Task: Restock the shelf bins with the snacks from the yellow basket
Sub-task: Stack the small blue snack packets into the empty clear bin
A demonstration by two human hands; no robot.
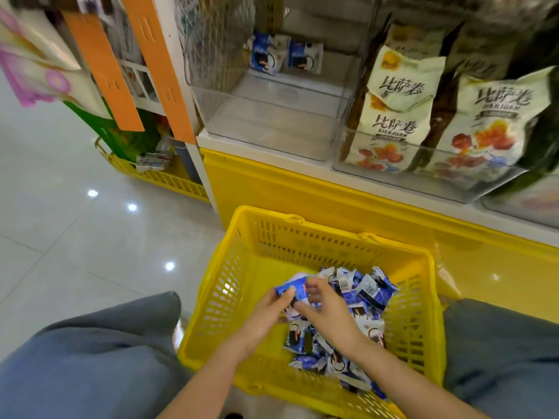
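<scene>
White floor tiles (75, 237) carry a yellow slotted plastic basket (332, 234) of blue-white snack packets (370, 293); left hand (266, 313) and right hand (329, 313) fingers pinch one blue packet (292, 287).

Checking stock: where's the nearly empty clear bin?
Head view, upper centre: the clear bin sits on the shelf, left of the cream snack bags, beyond the yellow basket.

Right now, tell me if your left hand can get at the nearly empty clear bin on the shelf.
Probably yes. The clear bin sits above the yellow basket with a low front and nothing blocking it, though the left hand is pinching a blue packet with the right hand.
</scene>
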